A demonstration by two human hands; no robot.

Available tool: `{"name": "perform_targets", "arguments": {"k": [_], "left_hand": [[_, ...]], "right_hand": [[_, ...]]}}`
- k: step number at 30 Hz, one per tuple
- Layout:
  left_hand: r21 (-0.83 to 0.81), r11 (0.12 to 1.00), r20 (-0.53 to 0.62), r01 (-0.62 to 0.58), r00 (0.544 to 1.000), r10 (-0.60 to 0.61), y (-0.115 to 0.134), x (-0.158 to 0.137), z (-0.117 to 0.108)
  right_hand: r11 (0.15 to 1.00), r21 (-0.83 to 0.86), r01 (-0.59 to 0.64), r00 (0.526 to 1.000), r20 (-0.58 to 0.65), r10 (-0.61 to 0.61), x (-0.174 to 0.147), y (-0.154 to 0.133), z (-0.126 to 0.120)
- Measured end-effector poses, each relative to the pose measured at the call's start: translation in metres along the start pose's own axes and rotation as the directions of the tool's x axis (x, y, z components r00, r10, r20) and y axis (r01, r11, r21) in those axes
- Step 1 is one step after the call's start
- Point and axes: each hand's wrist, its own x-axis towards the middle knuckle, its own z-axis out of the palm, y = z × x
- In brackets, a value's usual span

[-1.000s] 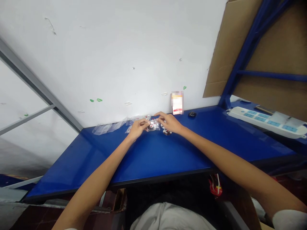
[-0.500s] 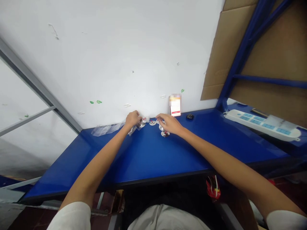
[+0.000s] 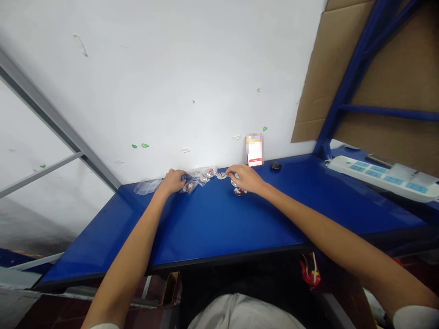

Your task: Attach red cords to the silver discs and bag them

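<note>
At the back of the blue table, my left hand [image 3: 173,181] is over the left end of a row of clear plastic bags. Its thumb and fingers are apart, beside a bagged round disc [image 3: 188,186] with a shiny face. More bagged discs [image 3: 207,175] with red marks lie to its right. My right hand [image 3: 249,178] has its fingers curled onto a shiny round disc [image 3: 234,181], which it partly hides. One loose disc [image 3: 222,175] lies just left of its fingertips, and another disc [image 3: 240,192] lies below them.
Flat clear bags [image 3: 147,186] lie left of my left hand. A phone with a lit screen [image 3: 254,153] leans on the white wall [image 3: 206,68]. A small black object [image 3: 275,167] lies beside it. A white power strip [image 3: 384,176] stands at the right.
My left hand has moved left, away from the bagged discs near the middle, uncovering more of the row. My right hand stays over the discs. The view has shifted slightly.
</note>
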Motion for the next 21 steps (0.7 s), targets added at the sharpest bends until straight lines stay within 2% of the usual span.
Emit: {"name": "perform_targets", "arguments": {"k": [4, 7, 11, 15, 17, 21], "left_hand": [[0.019, 1.0, 0.045, -0.011, 0.999, 0.011, 0.002, 0.0, 0.003], [0.043, 0.999, 0.007, -0.004, 1.0, 0.004, 0.002, 0.0, -0.003], [0.034, 0.991, -0.076, 0.126, 0.989, -0.123, 0.0, -0.001, -0.007], [-0.007, 0.977, -0.006, 0.215, 0.977, -0.215, 0.004, 0.0, 0.001], [-0.06, 0.971, -0.012, 0.231, 0.973, -0.232, 0.007, 0.002, 0.005], [-0.291, 0.929, 0.01, 0.229, 0.971, -0.237, 0.009, 0.005, 0.009]], "right_hand": [[1.0, 0.004, -0.011, 1.0, 0.014, 0.011, -0.001, -0.001, 0.0], [1.0, 0.006, -0.017, 1.0, 0.014, 0.017, -0.001, -0.001, -0.002], [1.0, -0.004, -0.026, 0.999, 0.018, 0.027, -0.001, 0.001, -0.005], [0.999, -0.006, -0.034, 0.999, 0.02, 0.034, -0.001, 0.002, -0.005], [0.999, -0.011, -0.038, 0.999, 0.027, 0.038, -0.001, 0.001, -0.004], [0.999, -0.019, -0.029, 0.999, 0.03, 0.03, -0.001, 0.0, -0.004]]}}
